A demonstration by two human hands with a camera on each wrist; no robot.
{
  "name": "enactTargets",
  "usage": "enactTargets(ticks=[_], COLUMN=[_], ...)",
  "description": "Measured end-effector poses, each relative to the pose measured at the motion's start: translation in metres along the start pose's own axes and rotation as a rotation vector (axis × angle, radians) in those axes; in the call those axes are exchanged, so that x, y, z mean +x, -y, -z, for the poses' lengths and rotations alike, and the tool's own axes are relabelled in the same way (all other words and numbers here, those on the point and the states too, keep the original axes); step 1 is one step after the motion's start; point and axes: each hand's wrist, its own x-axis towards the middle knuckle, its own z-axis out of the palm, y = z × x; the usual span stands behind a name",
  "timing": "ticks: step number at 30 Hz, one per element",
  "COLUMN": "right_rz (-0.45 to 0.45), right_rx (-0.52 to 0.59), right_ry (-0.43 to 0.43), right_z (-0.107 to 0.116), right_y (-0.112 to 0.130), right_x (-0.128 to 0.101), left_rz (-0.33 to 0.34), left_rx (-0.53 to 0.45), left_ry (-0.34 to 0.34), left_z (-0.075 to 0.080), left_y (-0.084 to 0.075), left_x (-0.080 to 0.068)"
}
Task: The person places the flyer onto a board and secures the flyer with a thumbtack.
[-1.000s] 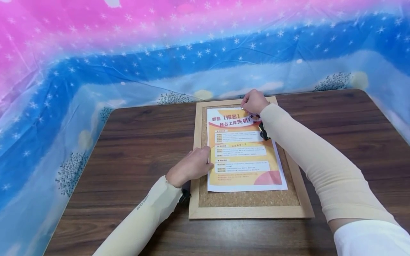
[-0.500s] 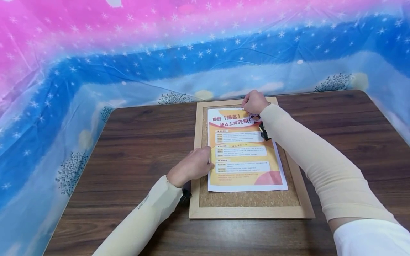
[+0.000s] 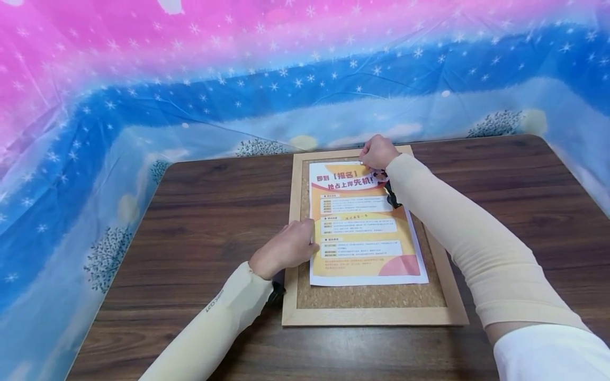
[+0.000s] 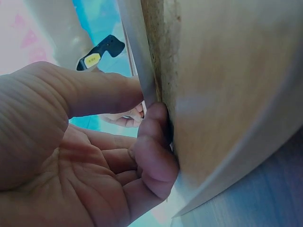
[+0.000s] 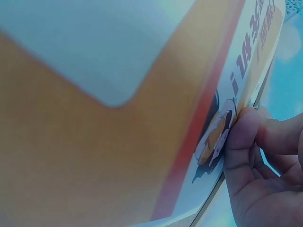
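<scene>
A printed yellow-and-white poster (image 3: 359, 227) lies on a wood-framed corkboard (image 3: 371, 316). My left hand (image 3: 288, 246) is at the poster's left edge; in the left wrist view its thumb (image 4: 106, 92) lies against the sheet and the curled fingers (image 4: 156, 158) are at the edge, over the cork. At the poster's top edge, my right hand (image 3: 379, 152) pinches a small pale pushpin (image 3: 361, 162) between thumb and forefinger. Fingertips hide most of this pin, and its point cannot be seen. The right wrist view has the same hand (image 5: 262, 161) close beside the poster's cartoon figure (image 5: 215, 137).
The board lies on a dark wooden table (image 3: 205, 211), its top near the far edge. A pink and blue snowflake cloth (image 3: 286, 79) hangs behind and to the left. Both forearms wear pale sleeves (image 3: 472, 238), and black straps (image 3: 276, 291) sit at the wrists.
</scene>
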Motion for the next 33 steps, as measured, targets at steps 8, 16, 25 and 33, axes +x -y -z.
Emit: enactTargets(ticks=[8, 16, 25, 33], right_rz=[-0.006, -0.023, -0.031, -0.006], right_rx=[0.001, 0.011, 0.005, 0.002], right_ry=[-0.013, -0.001, -0.003, -0.014], right_z=[0.0003, -0.0008, 0.0011, -0.0035], right_y=[0.0009, 0.0016, 0.0044, 0.0037], right_x=[-0.0013, -0.0016, -0.0017, -0.0034], left_rz=[-0.055, -0.051, -0.042, -0.017], left_rx=[0.007, -0.006, -0.01, -0.006], left_ry=[-0.022, -0.015, -0.008, -0.005], left_z=[0.0004, 0.0, 0.0008, 0.0015], left_y=[0.0024, 0.0024, 0.0012, 0.0012], left_x=[-0.0002, -0.0014, -0.0009, -0.0018])
